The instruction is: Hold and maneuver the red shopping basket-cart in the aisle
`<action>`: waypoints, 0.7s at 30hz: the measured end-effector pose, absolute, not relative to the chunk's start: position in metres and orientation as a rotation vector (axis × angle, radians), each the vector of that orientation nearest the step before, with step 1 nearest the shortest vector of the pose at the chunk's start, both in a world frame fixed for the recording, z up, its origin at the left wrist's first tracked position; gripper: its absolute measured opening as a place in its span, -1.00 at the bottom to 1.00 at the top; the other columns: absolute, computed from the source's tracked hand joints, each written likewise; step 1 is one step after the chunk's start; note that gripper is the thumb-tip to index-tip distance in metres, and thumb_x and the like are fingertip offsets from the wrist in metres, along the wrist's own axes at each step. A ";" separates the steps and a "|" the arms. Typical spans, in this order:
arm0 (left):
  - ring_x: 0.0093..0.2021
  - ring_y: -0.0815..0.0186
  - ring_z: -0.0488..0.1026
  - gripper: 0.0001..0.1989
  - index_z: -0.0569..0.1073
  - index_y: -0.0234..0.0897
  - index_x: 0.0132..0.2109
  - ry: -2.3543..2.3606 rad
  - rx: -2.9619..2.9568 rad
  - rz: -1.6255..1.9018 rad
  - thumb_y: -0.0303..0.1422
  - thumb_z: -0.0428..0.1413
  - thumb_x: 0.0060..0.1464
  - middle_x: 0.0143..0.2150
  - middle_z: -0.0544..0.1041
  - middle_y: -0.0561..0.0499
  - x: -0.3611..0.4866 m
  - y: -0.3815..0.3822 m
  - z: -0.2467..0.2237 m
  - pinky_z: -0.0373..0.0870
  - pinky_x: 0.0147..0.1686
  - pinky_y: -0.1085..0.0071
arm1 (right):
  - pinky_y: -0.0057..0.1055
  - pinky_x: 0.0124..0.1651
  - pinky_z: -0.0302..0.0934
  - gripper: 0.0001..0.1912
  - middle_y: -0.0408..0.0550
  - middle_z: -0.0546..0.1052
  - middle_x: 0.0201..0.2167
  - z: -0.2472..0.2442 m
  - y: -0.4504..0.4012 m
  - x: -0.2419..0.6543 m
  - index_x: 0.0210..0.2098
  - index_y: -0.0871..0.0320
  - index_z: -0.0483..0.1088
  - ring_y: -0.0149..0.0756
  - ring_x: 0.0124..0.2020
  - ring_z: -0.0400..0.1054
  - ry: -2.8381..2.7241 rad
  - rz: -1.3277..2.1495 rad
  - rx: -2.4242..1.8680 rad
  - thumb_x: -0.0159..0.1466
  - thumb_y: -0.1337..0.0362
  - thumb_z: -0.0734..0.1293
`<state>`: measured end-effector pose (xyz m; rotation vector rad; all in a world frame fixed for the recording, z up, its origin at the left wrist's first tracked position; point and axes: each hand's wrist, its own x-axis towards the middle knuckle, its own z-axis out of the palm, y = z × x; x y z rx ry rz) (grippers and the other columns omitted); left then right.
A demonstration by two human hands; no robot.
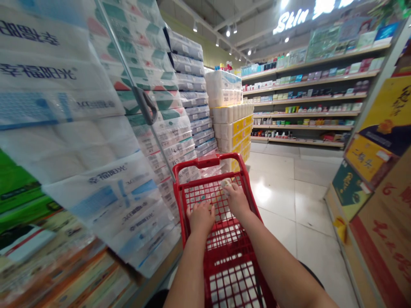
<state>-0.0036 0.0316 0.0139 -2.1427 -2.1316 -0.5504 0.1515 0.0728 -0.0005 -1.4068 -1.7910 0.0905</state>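
A red plastic shopping basket (208, 162) with mesh sides stands in front of me. My left hand (201, 217) is over its mesh, fingers a little apart, with nothing visible in it; the fingertips partly hide behind the hand. To its right, my right hand (236, 200) is closed on a small whitish item (226, 185), too small and blurred to name. Some clear-wrapped goods (210, 171) show around the basket's far end. A grey pull handle (145, 105) on a long metal pole slants up and left from the basket's far left corner.
Tall stacks of wrapped toilet paper (105, 179) rise close on the left. More paper packs (229, 124) stand ahead. Cartons (382, 222) line the right side. A pale tiled floor (279, 192) runs between them toward shelves (308, 109) of small boxed goods.
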 end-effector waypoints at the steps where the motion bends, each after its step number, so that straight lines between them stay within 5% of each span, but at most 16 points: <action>1: 0.07 0.12 0.34 -0.63 0.49 -0.12 0.03 -2.143 -2.143 -0.537 -0.20 -0.08 0.19 0.03 0.53 -0.06 -0.003 0.031 0.015 -0.04 0.20 -0.04 | -0.32 0.05 0.20 -0.54 -0.04 0.37 0.12 -0.001 0.072 0.151 -0.03 0.05 0.48 -0.18 0.01 0.24 -1.864 0.101 -1.351 0.16 0.52 0.21; 21: 0.06 0.12 0.35 -0.65 0.49 -0.12 0.02 -2.116 -2.153 -0.560 -0.20 -0.07 0.19 0.02 0.53 -0.06 -0.005 0.034 0.010 -0.03 0.19 -0.03 | -0.38 0.02 0.18 -0.56 -0.03 0.40 0.05 0.008 0.062 0.149 -0.05 0.04 0.49 -0.21 0.00 0.24 -1.947 0.200 -1.436 0.16 0.52 0.23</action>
